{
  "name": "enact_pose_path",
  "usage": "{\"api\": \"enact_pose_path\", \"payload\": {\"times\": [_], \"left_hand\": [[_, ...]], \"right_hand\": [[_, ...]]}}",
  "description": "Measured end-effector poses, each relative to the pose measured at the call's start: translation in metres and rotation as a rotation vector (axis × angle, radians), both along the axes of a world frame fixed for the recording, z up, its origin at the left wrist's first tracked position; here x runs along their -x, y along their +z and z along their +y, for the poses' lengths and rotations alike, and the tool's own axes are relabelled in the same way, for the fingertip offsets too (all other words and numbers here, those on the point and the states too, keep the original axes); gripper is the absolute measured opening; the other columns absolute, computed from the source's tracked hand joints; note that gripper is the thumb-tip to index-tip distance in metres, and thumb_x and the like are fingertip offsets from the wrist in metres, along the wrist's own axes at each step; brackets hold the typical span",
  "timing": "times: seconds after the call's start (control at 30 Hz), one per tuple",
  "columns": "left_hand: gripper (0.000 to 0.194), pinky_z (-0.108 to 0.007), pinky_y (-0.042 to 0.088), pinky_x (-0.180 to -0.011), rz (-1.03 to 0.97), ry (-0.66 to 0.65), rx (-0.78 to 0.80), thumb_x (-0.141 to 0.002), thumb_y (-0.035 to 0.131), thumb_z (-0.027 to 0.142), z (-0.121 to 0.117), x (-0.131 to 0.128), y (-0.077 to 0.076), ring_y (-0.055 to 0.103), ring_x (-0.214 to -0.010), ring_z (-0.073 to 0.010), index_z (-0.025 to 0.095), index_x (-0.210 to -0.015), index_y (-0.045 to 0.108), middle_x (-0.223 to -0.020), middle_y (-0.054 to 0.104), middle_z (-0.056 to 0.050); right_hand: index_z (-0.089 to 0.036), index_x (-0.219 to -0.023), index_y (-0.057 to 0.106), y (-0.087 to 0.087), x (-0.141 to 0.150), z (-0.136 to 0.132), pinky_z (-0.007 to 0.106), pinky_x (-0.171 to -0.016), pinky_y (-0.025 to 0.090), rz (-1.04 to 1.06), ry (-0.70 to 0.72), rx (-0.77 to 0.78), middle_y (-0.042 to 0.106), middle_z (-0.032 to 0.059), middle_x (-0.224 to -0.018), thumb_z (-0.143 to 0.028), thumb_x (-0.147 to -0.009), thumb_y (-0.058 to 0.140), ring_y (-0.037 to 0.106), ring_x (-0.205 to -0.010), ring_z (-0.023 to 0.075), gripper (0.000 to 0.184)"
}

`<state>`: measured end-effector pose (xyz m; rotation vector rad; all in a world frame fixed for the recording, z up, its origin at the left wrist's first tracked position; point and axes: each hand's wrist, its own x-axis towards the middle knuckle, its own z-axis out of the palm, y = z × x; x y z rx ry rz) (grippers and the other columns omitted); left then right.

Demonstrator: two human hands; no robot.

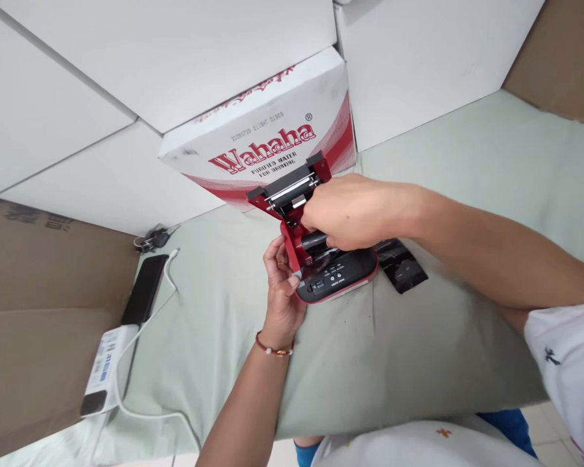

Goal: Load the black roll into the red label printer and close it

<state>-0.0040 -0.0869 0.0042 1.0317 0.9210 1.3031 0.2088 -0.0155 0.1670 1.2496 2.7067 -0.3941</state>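
A red-and-black device like a small label printer [338, 279] rests on the green cloth, its hinged lid [292, 188] raised to show rollers. My left hand [283, 279] grips its left side, thumb at the front corner and fingers behind. Inside the opening lies a black roll [315, 242] with shiny dark film about it. My right hand [348, 211] is closed over the right part of this opening; its fingertips are hidden, so what they pinch cannot be made out. A strip of glossy black film [403, 264] lies on the cloth to the right of the device.
Behind the device stands a white-and-red water carton [272, 130], against white boxes [233, 52]. At left are a black power bank or phone [145, 288], a white box [108, 363], a white cable [168, 415] and dark keys [156, 237]. Cardboard [564, 58] borders the right.
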Motion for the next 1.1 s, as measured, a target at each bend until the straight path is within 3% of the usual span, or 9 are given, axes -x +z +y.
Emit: {"api": "enact_pose_path", "payload": {"times": [0.2,0.27,0.37,0.47,0.57,0.7,0.87,1.0,1.1], "left_hand": [[0.079,-0.045,0.056,-0.126,0.011,-0.001,-0.023,-0.077,0.100,0.062,0.000,0.000,0.000,0.058,-0.156,-0.0307,0.045,-0.146,0.067,-0.164,0.062,-0.001],[0.079,-0.044,0.056,-0.126,0.008,-0.013,-0.015,-0.077,0.100,0.062,0.001,0.000,0.000,0.056,-0.157,-0.0303,0.046,-0.147,0.067,-0.164,0.061,-0.001],[0.078,-0.042,0.057,-0.124,0.016,-0.028,-0.012,-0.078,0.099,0.062,0.001,0.001,0.000,0.057,-0.155,-0.0288,0.047,-0.147,0.067,-0.163,0.062,0.000],[0.075,-0.041,0.060,-0.121,0.006,-0.024,-0.004,-0.079,0.099,0.058,0.001,0.002,0.001,0.058,-0.154,-0.0293,0.047,-0.147,0.068,-0.164,0.061,0.000],[0.075,-0.042,0.062,-0.119,0.010,-0.030,-0.005,-0.080,0.098,0.058,0.001,0.002,0.001,0.059,-0.153,-0.0295,0.046,-0.147,0.068,-0.165,0.061,-0.001],[0.077,-0.040,0.064,-0.114,0.003,-0.030,-0.002,-0.078,0.099,0.059,0.000,0.001,0.002,0.061,-0.151,-0.0295,0.046,-0.147,0.068,-0.163,0.062,-0.002],[0.076,-0.039,0.064,-0.110,0.005,-0.013,0.002,-0.078,0.099,0.058,0.000,0.000,0.002,0.060,-0.152,-0.0302,0.045,-0.147,0.069,-0.165,0.061,-0.002],[0.074,-0.039,0.062,-0.114,0.004,-0.028,-0.011,-0.079,0.099,0.057,0.001,0.002,0.001,0.062,-0.148,-0.0285,0.045,-0.146,0.069,-0.164,0.061,-0.002],[0.075,-0.043,0.059,-0.121,0.007,-0.032,-0.023,-0.079,0.099,0.057,0.002,0.002,0.000,0.060,-0.151,-0.0299,0.044,-0.147,0.068,-0.164,0.061,-0.003]], "right_hand": [[-0.017,-0.125,0.083,0.038,-0.069,0.008,0.034,-0.084,0.049,0.102,0.014,0.012,0.083,0.0048,-0.102,-0.021,-0.102,0.076,0.068,-0.085,0.0173,0.024],[-0.017,-0.134,0.082,0.034,-0.094,0.023,0.033,-0.087,0.051,0.122,-0.031,0.038,0.085,0.0051,-0.110,-0.022,-0.103,0.077,0.069,-0.090,0.0166,0.032],[-0.015,-0.130,0.086,0.009,-0.112,0.052,0.033,-0.089,0.051,-0.079,-0.206,0.075,0.086,0.0054,-0.113,-0.023,-0.101,0.079,0.073,-0.096,0.0171,0.031],[-0.007,-0.113,0.090,-0.021,-0.110,0.077,0.036,-0.092,0.050,-0.304,-0.373,0.125,0.085,0.0099,-0.113,-0.034,-0.107,0.067,0.077,-0.104,0.0222,0.036],[-0.010,-0.119,0.091,-0.035,-0.096,0.082,0.037,-0.091,0.051,-0.287,-0.338,0.093,0.085,0.0095,-0.115,-0.038,-0.101,0.076,0.078,-0.104,0.0239,0.036],[-0.019,-0.129,0.089,-0.027,-0.064,0.061,0.036,-0.087,0.053,-0.280,-0.207,0.089,0.085,0.0048,-0.110,-0.025,-0.084,0.094,0.076,-0.095,0.0230,0.046],[-0.005,-0.120,0.088,-0.027,-0.035,0.048,0.035,-0.085,0.050,-0.415,-0.175,0.270,0.085,0.0128,-0.109,-0.017,-0.091,0.085,0.078,-0.094,0.0238,0.032],[-0.008,-0.120,0.087,-0.029,-0.057,0.059,0.033,-0.086,0.047,-0.342,-0.218,0.223,0.085,0.0087,-0.114,-0.019,-0.092,0.086,0.076,-0.096,0.0201,0.030],[-0.010,-0.121,0.086,-0.014,-0.086,0.060,0.031,-0.088,0.046,-0.179,-0.129,0.162,0.084,0.0062,-0.118,-0.032,-0.101,0.082,0.073,-0.098,0.0170,0.030]]}}
